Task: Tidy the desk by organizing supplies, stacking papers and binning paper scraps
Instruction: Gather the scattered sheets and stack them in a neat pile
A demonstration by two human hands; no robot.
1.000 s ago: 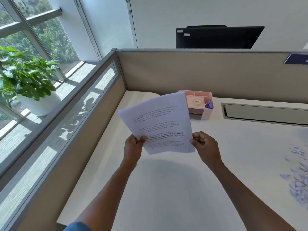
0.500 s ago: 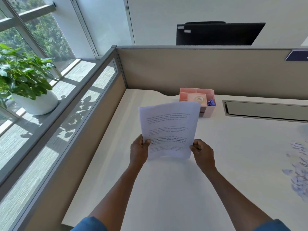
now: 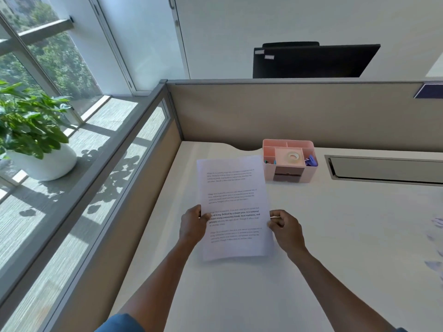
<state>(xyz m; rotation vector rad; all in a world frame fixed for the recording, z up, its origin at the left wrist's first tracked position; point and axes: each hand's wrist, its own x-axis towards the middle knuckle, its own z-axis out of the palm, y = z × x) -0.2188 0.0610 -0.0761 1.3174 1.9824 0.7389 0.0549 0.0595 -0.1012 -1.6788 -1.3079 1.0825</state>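
Head view: I am looking down at the desk (image 3: 335,236) with both my hands in front of me.
Change: I am bringing the papers (image 3: 233,207) down from the raised, tilted hold of a second ago; they are now squared up and lying flat or nearly flat over the desk, left of its middle. Whether they are fully touching it I cannot tell.
Left hand (image 3: 193,225): I am pinching the papers' left edge, thumb on top, fingers hidden beneath.
Right hand (image 3: 285,227): I am keeping it at the papers' right edge with fingers curled; it seems to be pinching the edge, though the contact itself is too small to be sure of.
Meaning for the task: I am judging the stacking step to be nearly done, with the papers aligned and close to their resting spot; letting go and sliding my fingers out is what remains, and a careless pull could fan the sheets.
Organizer (image 3: 290,161): it is sitting at the back of the desk, just beyond the papers' top right corner and apart from them.
Organizer contents: a tape roll (image 3: 293,156) is lying in the middle compartment, blue clips (image 3: 311,161) in the right one, and small coloured bits in the left one that I cannot identify.
Scraps (image 3: 437,222): they are lying loose at the desk's right edge, well apart from my hands, so I am judging the binning not yet done.
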